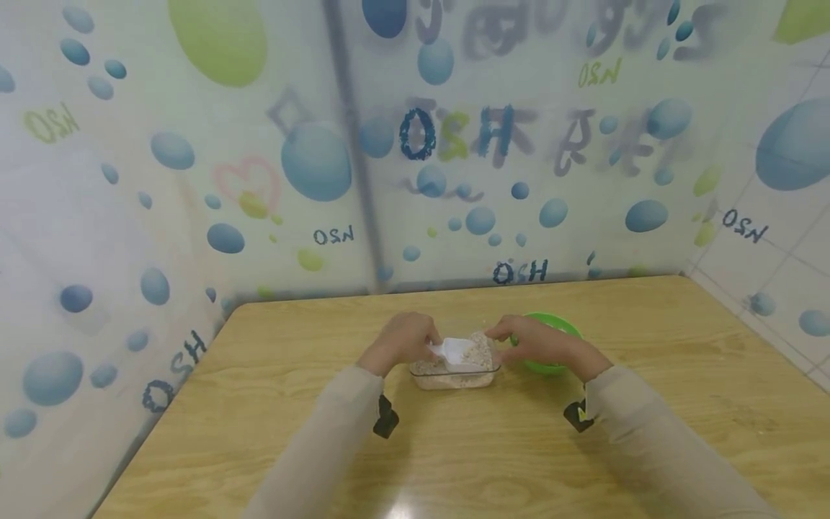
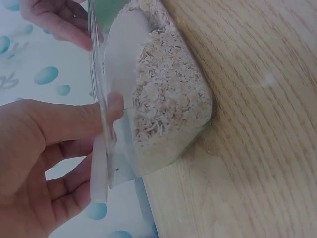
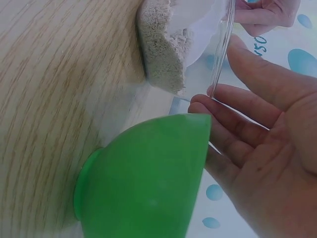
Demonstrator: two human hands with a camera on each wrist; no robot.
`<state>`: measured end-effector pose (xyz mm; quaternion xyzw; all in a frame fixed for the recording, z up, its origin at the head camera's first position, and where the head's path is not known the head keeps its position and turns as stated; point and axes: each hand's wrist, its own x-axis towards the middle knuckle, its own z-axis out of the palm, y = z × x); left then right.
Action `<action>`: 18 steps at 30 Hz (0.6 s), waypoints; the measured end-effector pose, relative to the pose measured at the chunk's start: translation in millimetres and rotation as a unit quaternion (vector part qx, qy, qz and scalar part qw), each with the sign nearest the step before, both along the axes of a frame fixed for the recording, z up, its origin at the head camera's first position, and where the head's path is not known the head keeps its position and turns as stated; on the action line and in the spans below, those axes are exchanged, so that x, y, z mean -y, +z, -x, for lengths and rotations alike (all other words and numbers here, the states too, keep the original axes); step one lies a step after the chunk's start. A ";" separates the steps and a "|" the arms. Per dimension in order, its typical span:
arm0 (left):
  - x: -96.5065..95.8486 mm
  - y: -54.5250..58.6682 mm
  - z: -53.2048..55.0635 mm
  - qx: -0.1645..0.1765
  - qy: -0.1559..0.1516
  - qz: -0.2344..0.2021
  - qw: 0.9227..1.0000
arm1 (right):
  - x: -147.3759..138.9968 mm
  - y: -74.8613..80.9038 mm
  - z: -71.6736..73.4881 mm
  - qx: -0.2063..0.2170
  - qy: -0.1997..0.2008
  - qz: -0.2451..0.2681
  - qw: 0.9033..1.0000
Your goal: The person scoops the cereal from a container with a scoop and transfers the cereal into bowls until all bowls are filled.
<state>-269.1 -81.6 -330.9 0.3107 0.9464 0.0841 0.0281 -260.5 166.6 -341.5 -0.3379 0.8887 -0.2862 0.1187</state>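
Note:
A clear glass container [image 1: 454,380] of rolled oats [image 2: 168,89] stands on the table in front of me. My left hand [image 1: 407,339] pinches the handle of a white scoop [image 1: 457,350] at the container's left side. The scoop's bowl lies inside, against the oats, as the left wrist view also shows. My right hand [image 1: 534,340] holds the container's right end by its rim, thumb and fingertips at the glass edge. Just beside that hand is a green bowl [image 3: 148,173], partly hidden behind it in the head view; its contents are hard to make out.
The wooden table [image 1: 292,432] reaches back to a wall [image 1: 311,267] covered in printed bubbles and letters. More printed sheeting closes off the left and right sides. Dark bands [image 1: 385,418] sit at both wrists under light sleeves.

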 end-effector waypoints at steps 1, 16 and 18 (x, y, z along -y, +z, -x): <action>0.4 -0.4 0.2 -0.001 0.000 -0.003 1.000 | 0.1 -0.3 -0.1 0.001 -0.001 -0.001 1.000; 6.6 5.0 3.8 0.000 -0.013 -0.017 1.000 | 0.3 2.9 -1.4 0.014 -0.008 0.002 1.000; 7.2 5.8 4.4 -0.005 -0.015 -0.012 1.000 | 0.1 3.0 -1.9 0.016 -0.012 0.002 1.000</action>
